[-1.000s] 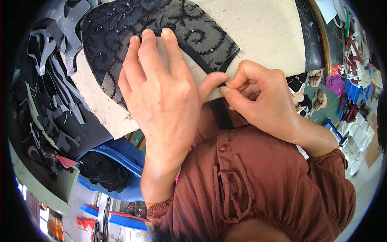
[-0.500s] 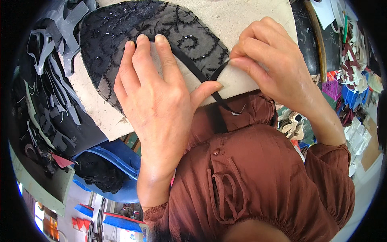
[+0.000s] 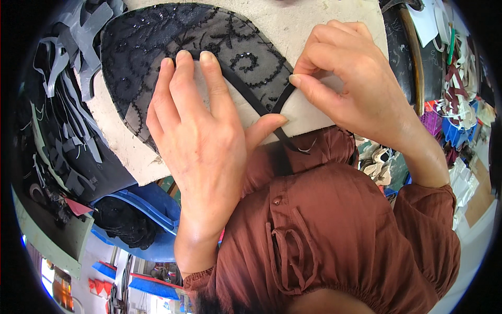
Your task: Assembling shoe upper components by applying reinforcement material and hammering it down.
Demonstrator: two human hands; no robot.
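A curved piece of black lace fabric, with beads and scrolling embroidery, lies on a pale board. Along its inner curved edge runs a narrow black binding tape, which bends at the lower right corner and goes up the short side. One tail of dark tape hangs past the board's front edge. My left hand rests flat with fingers spread, fingertips on the tape and thumb near the corner. At the short side's upper end, my right hand pinches the tape between thumb and forefinger; its other fingers are curled.
The pale board reaches over my lap. Grey strip offcuts are heaped at the left, above a blue chair with dark cloth on it. A wooden stick lies at the right, beside baskets and scraps.
My right hand has shifted slightly left, and the tape it pinches now lies flatter along the lace's short side. My left hand stays nearly in place.
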